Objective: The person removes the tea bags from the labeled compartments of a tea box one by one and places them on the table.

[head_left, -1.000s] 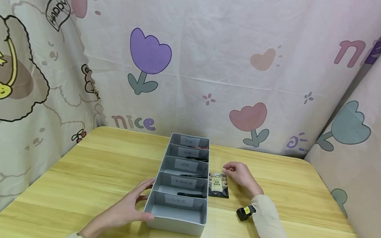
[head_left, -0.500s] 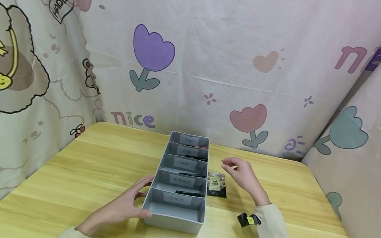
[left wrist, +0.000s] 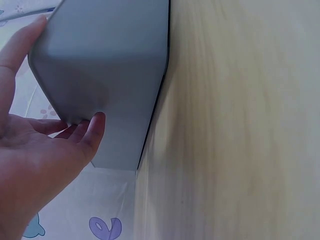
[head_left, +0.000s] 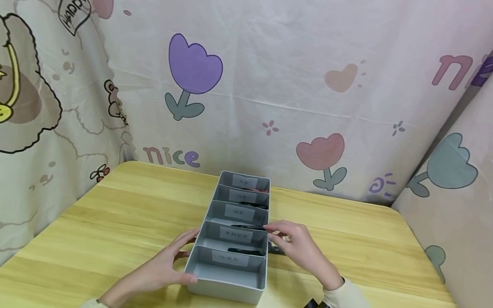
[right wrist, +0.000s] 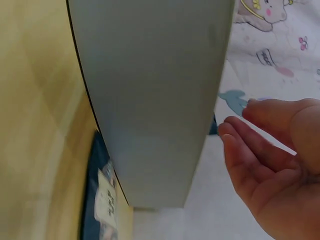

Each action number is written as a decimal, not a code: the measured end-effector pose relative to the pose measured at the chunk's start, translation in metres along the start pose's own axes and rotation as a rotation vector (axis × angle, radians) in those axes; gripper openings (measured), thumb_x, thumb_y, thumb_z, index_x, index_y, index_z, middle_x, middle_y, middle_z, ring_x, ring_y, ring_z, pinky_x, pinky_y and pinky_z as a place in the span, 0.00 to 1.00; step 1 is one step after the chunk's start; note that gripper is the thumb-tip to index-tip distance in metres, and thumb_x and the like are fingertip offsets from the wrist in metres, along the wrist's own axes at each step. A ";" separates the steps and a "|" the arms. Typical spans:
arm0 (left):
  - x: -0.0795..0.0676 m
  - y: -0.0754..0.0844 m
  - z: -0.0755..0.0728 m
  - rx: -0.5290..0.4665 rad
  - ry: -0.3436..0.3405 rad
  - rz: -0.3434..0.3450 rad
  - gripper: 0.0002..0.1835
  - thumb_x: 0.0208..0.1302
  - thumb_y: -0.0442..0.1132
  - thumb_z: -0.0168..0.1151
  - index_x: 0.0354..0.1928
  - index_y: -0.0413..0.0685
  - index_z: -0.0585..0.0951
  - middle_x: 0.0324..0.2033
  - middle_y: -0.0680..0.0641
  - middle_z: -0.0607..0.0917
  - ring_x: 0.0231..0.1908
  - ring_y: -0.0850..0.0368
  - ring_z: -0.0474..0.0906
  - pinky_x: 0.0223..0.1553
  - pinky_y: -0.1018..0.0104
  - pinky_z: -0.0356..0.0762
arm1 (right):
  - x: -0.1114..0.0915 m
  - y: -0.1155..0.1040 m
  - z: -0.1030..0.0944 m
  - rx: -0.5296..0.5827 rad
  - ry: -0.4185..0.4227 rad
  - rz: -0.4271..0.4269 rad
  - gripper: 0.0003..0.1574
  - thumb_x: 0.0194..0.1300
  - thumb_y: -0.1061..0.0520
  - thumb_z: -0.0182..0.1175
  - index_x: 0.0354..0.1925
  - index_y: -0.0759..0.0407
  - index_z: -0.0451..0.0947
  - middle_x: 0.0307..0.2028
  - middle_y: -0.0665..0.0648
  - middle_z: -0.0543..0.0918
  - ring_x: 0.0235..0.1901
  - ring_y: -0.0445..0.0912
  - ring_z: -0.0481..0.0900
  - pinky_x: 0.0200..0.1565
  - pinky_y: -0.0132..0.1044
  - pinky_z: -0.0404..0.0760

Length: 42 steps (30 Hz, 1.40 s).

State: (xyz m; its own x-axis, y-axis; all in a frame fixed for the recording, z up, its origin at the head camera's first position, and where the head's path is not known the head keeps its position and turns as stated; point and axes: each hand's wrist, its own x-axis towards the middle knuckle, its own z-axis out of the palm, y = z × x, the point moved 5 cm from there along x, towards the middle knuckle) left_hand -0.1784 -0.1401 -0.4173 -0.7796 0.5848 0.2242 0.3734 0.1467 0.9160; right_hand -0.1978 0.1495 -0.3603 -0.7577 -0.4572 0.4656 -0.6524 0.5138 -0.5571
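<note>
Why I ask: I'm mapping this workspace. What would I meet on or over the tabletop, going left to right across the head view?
Left hand, gray five-compartment box, right hand.

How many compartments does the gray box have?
5, in one row along the gray box: nearest compartment, second compartment, middle compartment, fourth compartment and farthest compartment. None appears hidden in the head view.
</note>
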 end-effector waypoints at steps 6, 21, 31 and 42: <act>0.000 0.000 -0.001 0.003 0.002 0.009 0.48 0.54 0.33 0.72 0.73 0.35 0.54 0.67 0.31 0.57 0.64 0.54 0.60 0.59 0.67 0.68 | 0.001 -0.009 0.014 0.042 -0.044 -0.045 0.11 0.61 0.64 0.65 0.44 0.64 0.85 0.39 0.55 0.86 0.32 0.37 0.78 0.29 0.29 0.79; -0.003 0.000 -0.001 0.010 0.004 0.009 0.48 0.55 0.34 0.72 0.73 0.36 0.54 0.67 0.31 0.57 0.64 0.56 0.59 0.58 0.67 0.68 | -0.001 -0.017 0.034 -0.046 -0.216 -0.022 0.14 0.62 0.59 0.65 0.45 0.64 0.84 0.42 0.53 0.86 0.44 0.41 0.82 0.43 0.34 0.80; -0.002 -0.001 0.000 0.011 0.005 0.001 0.48 0.55 0.34 0.72 0.73 0.35 0.54 0.68 0.31 0.57 0.64 0.59 0.59 0.58 0.67 0.68 | -0.002 -0.022 0.036 -0.120 -0.263 -0.079 0.11 0.62 0.64 0.64 0.43 0.61 0.86 0.40 0.52 0.87 0.42 0.41 0.82 0.42 0.30 0.79; -0.001 -0.001 -0.001 0.000 -0.003 -0.019 0.48 0.56 0.34 0.72 0.73 0.35 0.53 0.68 0.31 0.56 0.65 0.58 0.59 0.59 0.68 0.67 | -0.003 -0.027 0.035 -0.148 -0.236 -0.177 0.11 0.59 0.68 0.65 0.40 0.61 0.87 0.36 0.52 0.87 0.37 0.39 0.83 0.38 0.25 0.78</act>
State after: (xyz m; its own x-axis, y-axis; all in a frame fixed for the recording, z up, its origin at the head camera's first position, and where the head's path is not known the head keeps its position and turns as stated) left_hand -0.1788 -0.1410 -0.4185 -0.7849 0.5843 0.2060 0.3589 0.1578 0.9199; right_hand -0.1776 0.1112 -0.3707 -0.6188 -0.6960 0.3642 -0.7822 0.5033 -0.3672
